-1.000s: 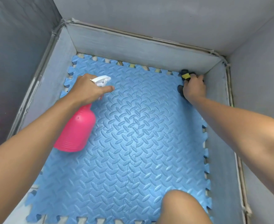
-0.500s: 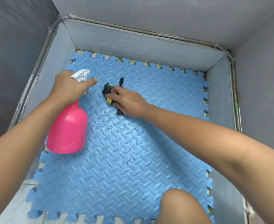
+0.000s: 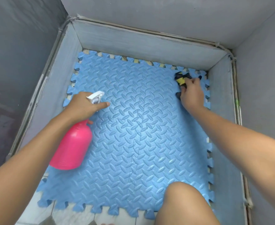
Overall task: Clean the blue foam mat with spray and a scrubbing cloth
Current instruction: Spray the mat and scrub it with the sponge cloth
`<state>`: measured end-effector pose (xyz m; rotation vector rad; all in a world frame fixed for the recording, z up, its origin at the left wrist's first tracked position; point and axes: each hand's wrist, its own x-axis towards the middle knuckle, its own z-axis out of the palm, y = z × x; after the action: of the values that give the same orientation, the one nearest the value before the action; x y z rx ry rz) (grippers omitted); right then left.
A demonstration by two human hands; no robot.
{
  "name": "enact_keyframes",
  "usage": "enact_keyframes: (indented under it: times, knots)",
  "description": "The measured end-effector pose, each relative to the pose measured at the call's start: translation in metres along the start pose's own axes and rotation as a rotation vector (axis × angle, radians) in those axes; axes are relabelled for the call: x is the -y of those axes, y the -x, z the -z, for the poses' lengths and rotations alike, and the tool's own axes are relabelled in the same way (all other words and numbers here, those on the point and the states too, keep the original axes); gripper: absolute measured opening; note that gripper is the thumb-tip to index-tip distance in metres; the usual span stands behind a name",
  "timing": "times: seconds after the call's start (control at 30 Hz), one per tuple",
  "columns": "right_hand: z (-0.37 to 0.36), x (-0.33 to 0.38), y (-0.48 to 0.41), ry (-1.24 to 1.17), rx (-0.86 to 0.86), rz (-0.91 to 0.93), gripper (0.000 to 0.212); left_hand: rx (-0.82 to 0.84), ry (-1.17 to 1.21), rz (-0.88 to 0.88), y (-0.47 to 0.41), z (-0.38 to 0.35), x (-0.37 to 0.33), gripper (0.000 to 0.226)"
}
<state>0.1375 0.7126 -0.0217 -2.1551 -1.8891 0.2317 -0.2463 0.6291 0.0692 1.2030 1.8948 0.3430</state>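
The blue foam mat [image 3: 133,143] of interlocking tiles with a raised pattern covers the floor between low grey walls. My left hand [image 3: 83,106] grips the neck of a pink spray bottle [image 3: 72,148] with a white trigger head [image 3: 95,96], held over the mat's left side, index finger stretched forward. My right hand [image 3: 191,93] presses a dark and yellow scrubbing cloth [image 3: 181,78] onto the mat at its far right corner. Most of the cloth is hidden under the hand.
Low grey walls [image 3: 141,44] box the mat in at the back, left and right. My bare knee [image 3: 185,203] rests on the mat's near right part. White floor tiles [image 3: 41,213] show beyond the near left edge.
My right hand has swept the cloth from the far left middle of the mat, near the sprayer, across to the far right corner. The bottle stays in my left hand, shifted slightly.
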Motion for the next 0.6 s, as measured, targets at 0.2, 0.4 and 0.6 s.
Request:
enact_keyframes:
  times: [0.2,0.4,0.6]
  knots:
    - [-0.013,0.107,0.147,-0.101,0.355,0.816,0.037,-0.068,-0.087,-0.009,0.030,0.013,0.058,0.074]
    - [-0.036,0.119,0.083,-0.050,0.254,0.908,0.037,-0.257,0.147,0.113,0.053,0.036,0.091,0.074]
    - [-0.053,0.158,-0.049,-0.069,0.088,0.254,0.036,-0.458,0.150,0.029,0.073,0.038,0.097,0.053]
